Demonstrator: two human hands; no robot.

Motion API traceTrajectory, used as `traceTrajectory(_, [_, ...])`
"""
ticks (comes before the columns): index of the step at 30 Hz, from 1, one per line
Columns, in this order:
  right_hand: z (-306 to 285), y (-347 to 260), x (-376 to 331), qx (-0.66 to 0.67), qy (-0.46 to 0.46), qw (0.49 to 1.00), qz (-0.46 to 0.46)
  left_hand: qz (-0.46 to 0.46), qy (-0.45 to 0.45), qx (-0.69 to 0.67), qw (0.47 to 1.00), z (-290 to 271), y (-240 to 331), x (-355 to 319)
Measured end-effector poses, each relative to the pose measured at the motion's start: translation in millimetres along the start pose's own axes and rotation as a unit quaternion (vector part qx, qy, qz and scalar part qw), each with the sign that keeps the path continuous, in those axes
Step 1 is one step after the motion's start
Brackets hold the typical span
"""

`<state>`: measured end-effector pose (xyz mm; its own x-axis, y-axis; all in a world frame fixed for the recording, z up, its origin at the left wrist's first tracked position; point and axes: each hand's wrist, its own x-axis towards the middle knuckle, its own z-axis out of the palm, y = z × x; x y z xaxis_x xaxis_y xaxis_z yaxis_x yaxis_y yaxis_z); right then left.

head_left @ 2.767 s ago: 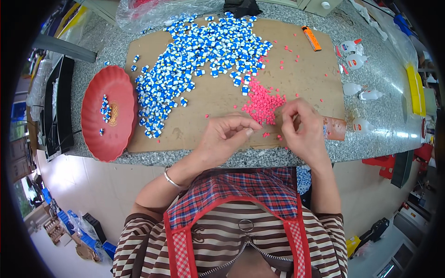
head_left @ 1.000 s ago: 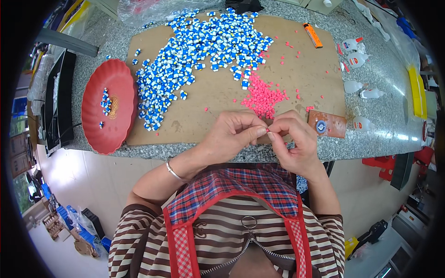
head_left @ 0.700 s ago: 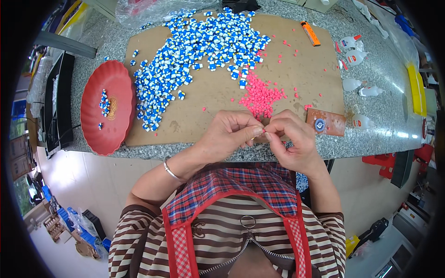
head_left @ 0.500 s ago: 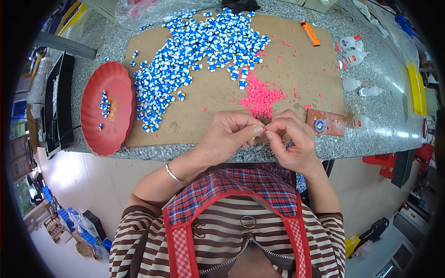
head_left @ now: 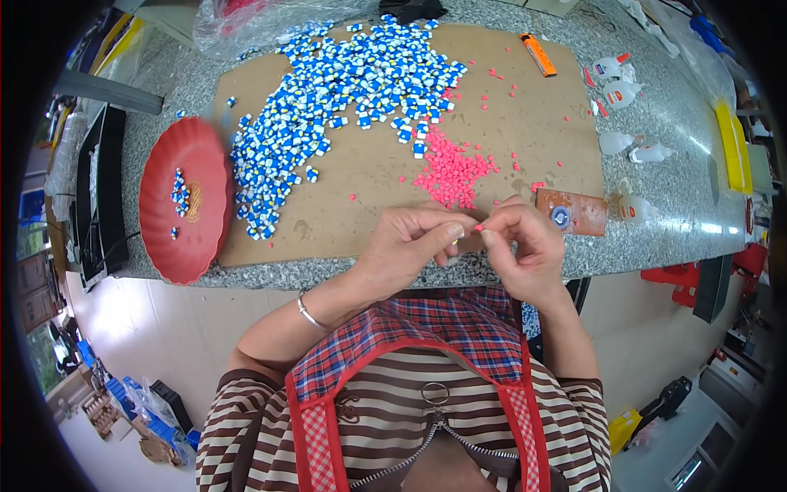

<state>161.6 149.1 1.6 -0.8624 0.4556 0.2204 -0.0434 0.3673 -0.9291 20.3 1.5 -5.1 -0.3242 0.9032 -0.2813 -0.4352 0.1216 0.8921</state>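
left hand (head_left: 410,246), right hand (head_left: 525,246): fingers of both pinched on pink bit (head_left: 479,227) | just below pink pile (head_left: 449,170), over counter (head_left: 574,254) edge | risk: slack pinch, bit drops off edge to floor

Brown-and-cream horizontally striped top with short sleeves, filling the lower middle of the frame. Over it, a red-and-blue plaid apron bib (head_left: 443,332) edged in plain red binding, with red-and-white gingham straps running down toward the lower edge. Small metal ring at the centre of the chest — just below it, a silver zipper splitting into two lines. Thin silver bangle (head_left: 307,312) on the wrist of the left hand (head_left: 410,246), left of centre. Right hand (head_left: 525,250) bare — no ring, no band.
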Motion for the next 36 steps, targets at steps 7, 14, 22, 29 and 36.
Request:
traceTrajectory(7, [-67.4, 6.9, -27.2, -0.153, 0.109, 0.971, 0.150, 0.032, -0.007, 0.059, 0.998, -4.0, 0.7, -7.9])
traceTrajectory(14, [-88.9, 14.6, -30.5, -0.275, 0.102, 0.951, 0.101, 0.019, 0.023, 0.027, 0.999, -3.3, -5.5, -8.2])
traceTrajectory(22, [-88.7, 17.3, -26.2, -0.314, 0.070, 0.944, 0.075, 0.042, 0.039, 0.036, 0.998, -2.3, -3.6, -11.3])
traceTrajectory(29, [-88.3, 17.4, -24.0, -0.335, 0.049, 0.939, 0.063, 0.032, 0.024, 0.035, 0.999, -1.8, -1.1, -11.6])
traceTrajectory(36, [-88.7, 17.8, -22.8, -0.339, 0.038, 0.938, 0.063, 0.029, 0.009, -0.006, 1.000, -0.8, -2.9, -9.2])
